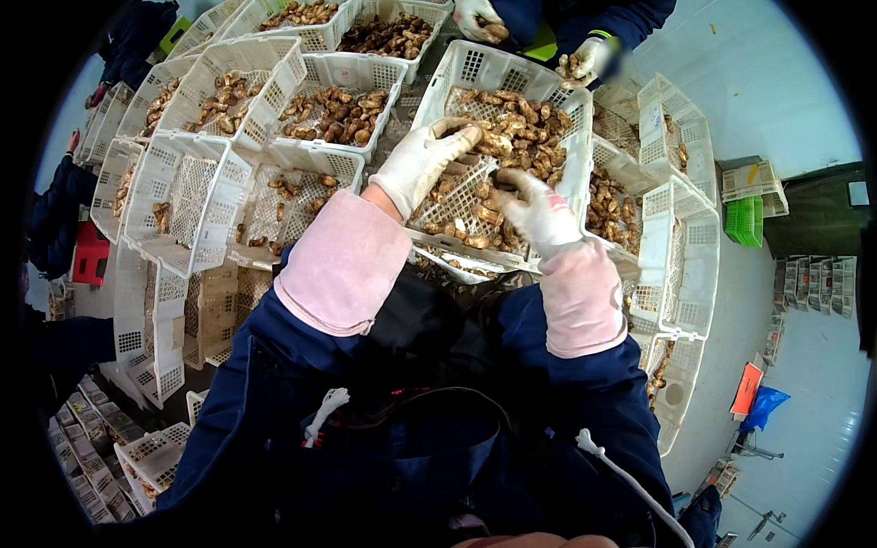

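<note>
My left hand point(422, 166), in a white glove with a pink sleeve cover, reaches over a white plastic crate point(440, 87) of brown mushrooms point(525, 128). Its fingers curve over the pile with the thumb apart from them. A pale mushroom point(494, 143) lies by the fingertips. My right hand point(541, 212), gloved the same way, is bent at the crate's near right part, its fingers closed on a mushroom point(486, 213). The palm side of both hands is hidden. Part of the crate's mesh bottom shows between the hands, with more mushrooms along the near wall.
Across the crate a co-worker's gloved hands, one at the left point(480, 22) and one at the right point(585, 62), hold mushrooms. White crates of mushrooms point(338, 114) crowd the left, some tilted; others point(676, 251) stack at my right. A green crate point(744, 221) stands farther right.
</note>
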The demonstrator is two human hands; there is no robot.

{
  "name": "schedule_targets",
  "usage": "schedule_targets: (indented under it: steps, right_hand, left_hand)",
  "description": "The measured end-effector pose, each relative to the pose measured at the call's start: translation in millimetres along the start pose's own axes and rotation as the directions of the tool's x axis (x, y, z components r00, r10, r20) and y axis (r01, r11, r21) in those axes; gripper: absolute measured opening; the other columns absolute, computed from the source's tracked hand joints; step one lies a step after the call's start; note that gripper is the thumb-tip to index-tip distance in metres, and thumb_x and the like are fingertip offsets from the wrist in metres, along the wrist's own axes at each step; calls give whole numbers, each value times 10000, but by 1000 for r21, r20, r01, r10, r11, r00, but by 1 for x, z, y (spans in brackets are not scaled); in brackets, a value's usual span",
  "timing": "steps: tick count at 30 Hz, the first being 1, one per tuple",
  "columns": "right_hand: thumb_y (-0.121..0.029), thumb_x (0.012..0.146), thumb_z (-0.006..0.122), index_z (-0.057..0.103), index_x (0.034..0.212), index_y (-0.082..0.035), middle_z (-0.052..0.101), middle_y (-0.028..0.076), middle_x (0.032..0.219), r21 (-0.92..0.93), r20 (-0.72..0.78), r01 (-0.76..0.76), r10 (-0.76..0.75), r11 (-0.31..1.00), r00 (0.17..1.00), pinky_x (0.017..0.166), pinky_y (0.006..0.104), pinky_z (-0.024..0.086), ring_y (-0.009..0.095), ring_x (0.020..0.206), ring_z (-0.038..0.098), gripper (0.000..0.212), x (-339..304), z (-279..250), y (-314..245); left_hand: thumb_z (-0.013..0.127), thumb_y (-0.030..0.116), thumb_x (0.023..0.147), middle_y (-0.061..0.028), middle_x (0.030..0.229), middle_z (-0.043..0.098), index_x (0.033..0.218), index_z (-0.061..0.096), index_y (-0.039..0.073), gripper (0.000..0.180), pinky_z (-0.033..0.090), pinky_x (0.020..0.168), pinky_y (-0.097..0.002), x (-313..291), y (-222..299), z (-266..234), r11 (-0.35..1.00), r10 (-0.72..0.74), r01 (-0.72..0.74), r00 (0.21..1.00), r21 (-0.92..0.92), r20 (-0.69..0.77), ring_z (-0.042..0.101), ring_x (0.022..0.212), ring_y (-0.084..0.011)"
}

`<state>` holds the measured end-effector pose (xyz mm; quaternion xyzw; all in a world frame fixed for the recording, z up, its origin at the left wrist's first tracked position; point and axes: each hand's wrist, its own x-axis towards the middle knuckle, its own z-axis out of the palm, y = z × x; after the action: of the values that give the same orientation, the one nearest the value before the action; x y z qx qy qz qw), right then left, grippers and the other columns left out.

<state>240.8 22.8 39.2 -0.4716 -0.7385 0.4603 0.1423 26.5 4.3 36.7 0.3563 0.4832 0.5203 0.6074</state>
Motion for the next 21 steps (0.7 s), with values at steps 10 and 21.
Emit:
schedule_targets:
  steps: [10,21]
  right_hand:
    - [-348,976,624,618,1171,-25,705,82,922,666,-11,-145,204,732,979,609,260,551,150,716,679,378,1,-3,2]
    - [-262,975,625,609,1139,-27,690,52,901,761,-41,-114,223,638,974,608,244,531,125,712,654,287,-1,0,-5]
  left_hand:
    - [731,210,896,-58,1174,629,1280,574,-8,469,447,971,-263,-5,5,7,972,176,-199,970,127,170,577,1074,-125]
    - [758,85,830,-69,1165,643,1195,622,10,397,442,986,-274,-11,17,8,891,247,-308,945,334,213,585,1076,-134]
